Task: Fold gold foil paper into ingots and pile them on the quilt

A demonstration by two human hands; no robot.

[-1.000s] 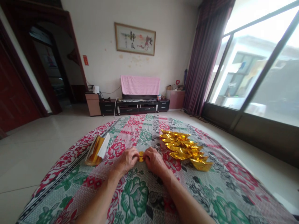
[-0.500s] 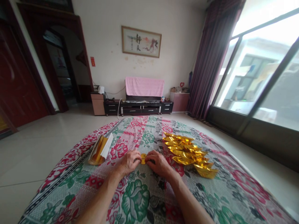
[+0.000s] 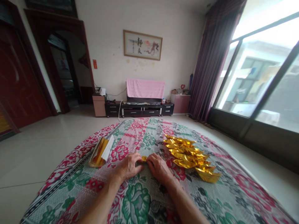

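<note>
A small folded piece of gold foil paper point(image 3: 144, 159) lies between my two hands, low over the tablecloth; most of it is covered by fingers. My left hand point(image 3: 130, 165) has its fingers closed at the left end of the piece. From the other side, my right hand point(image 3: 158, 166) grips the right end with curled fingers. To the right sits a group of several shiny gold paper ingots point(image 3: 190, 154), overlapping in a row. On the left lies a curled stack of gold foil sheets point(image 3: 102, 151) with a white backing.
A flowered red, green and grey tablecloth point(image 3: 136, 202) covers the round table. Beyond it, a low black TV cabinet point(image 3: 142, 110) carries a screen under a pink cloth point(image 3: 146, 88). A window point(image 3: 261, 77) and purple curtain point(image 3: 205, 62) stand at the right.
My fingers have shifted on the foil piece, and less of it shows between them. The whole view has tilted slightly upward. The ingots and the stack of sheets stay where they were.
</note>
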